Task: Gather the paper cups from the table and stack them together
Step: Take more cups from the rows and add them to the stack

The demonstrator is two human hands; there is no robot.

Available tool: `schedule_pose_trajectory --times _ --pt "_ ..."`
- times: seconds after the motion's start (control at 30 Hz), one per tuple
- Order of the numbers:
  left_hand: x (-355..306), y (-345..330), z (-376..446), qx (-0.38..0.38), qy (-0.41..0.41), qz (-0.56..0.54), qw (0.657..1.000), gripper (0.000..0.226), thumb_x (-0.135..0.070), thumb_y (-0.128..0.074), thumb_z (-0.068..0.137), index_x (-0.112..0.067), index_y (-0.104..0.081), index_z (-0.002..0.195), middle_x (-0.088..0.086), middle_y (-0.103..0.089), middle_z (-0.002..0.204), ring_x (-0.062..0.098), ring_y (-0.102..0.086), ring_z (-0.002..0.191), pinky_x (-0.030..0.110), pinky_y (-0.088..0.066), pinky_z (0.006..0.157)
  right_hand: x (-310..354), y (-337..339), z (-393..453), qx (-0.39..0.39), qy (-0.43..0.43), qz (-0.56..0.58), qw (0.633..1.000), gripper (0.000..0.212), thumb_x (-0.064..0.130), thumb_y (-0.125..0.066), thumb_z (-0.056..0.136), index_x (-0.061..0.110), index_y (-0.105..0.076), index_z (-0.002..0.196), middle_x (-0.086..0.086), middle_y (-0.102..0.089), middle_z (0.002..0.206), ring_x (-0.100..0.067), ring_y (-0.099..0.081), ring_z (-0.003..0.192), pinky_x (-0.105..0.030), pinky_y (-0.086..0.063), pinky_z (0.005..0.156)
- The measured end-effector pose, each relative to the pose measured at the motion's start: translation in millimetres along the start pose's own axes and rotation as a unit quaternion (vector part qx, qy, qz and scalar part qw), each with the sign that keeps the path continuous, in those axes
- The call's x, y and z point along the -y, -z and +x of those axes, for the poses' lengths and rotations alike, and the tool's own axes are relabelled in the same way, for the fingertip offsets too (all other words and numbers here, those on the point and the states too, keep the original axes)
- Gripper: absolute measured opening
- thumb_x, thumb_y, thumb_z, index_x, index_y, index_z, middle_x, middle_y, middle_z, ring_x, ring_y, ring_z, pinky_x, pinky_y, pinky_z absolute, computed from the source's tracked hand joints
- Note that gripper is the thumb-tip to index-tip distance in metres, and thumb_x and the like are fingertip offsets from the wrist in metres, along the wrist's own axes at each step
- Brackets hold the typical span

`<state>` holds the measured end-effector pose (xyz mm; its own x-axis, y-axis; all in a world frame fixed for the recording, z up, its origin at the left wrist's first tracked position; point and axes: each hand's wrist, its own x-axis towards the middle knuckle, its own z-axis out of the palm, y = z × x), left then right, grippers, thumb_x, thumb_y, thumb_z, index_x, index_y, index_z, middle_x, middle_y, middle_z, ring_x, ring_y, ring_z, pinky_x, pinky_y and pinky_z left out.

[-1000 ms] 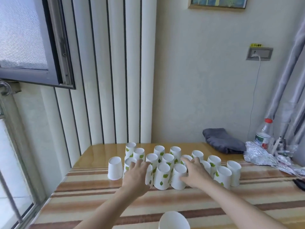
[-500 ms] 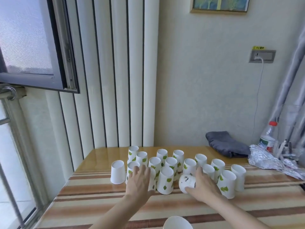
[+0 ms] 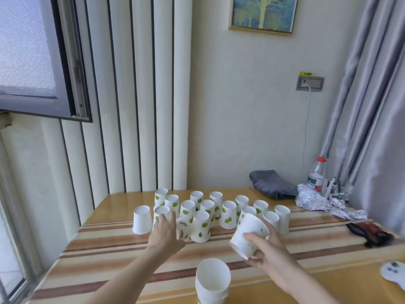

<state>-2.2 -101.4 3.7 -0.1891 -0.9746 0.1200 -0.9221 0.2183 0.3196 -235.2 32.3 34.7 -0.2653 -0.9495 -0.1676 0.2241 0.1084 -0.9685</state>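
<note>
Striped table (image 3: 105, 270): inverted paper cups (image 3: 229, 215) clustered mid-table, well clear of edges. Started stack (image 3: 211, 284) stands nearest the person, open room around it. Right hand (image 3: 270, 257) grips a lifted cup (image 3: 249, 234), tilted, likely bound for the stack. Left hand (image 3: 165, 232) curls around a leaning cup (image 3: 183, 229)

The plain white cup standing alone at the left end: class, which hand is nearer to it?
Left. The left hand reaches just right of the plain white cup; the right hand holds a lifted cup farther right.
</note>
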Motion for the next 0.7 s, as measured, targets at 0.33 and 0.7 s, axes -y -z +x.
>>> schedule_pose_trajectory --times 0.33,0.7 --pt "76 4 -87 0.037 0.238 -0.515 0.823 0.073 -0.015 -0.082 0.072 -0.012 -0.036 0.129 0.009 -0.061 0.104 0.028 -0.065 0.095 0.041 -0.056 0.087 -20 -48 -54 0.103 0.184 -0.291 0.933 0.072 0.026 -0.08 0.07 0.06 -0.04 0.119 0.023 -0.06 0.115 -0.006 -0.059 0.099 -0.021 -0.051 0.084" --pt "-34 51 -124 0.118 -0.122 -0.563 0.809 0.061 -0.008 -0.075 0.082 -0.032 -0.048 0.13 -0.002 -0.065 0.129 0.01 -0.063 0.119 0.035 -0.051 0.101 -9 -37 -63 0.114 0.199 -0.275 0.934 0.097 0.073 -0.073 0.058 0.044 -0.032 0.141 0.035 -0.044 0.138 0.011 -0.037 0.132 -0.019 -0.034 0.102"
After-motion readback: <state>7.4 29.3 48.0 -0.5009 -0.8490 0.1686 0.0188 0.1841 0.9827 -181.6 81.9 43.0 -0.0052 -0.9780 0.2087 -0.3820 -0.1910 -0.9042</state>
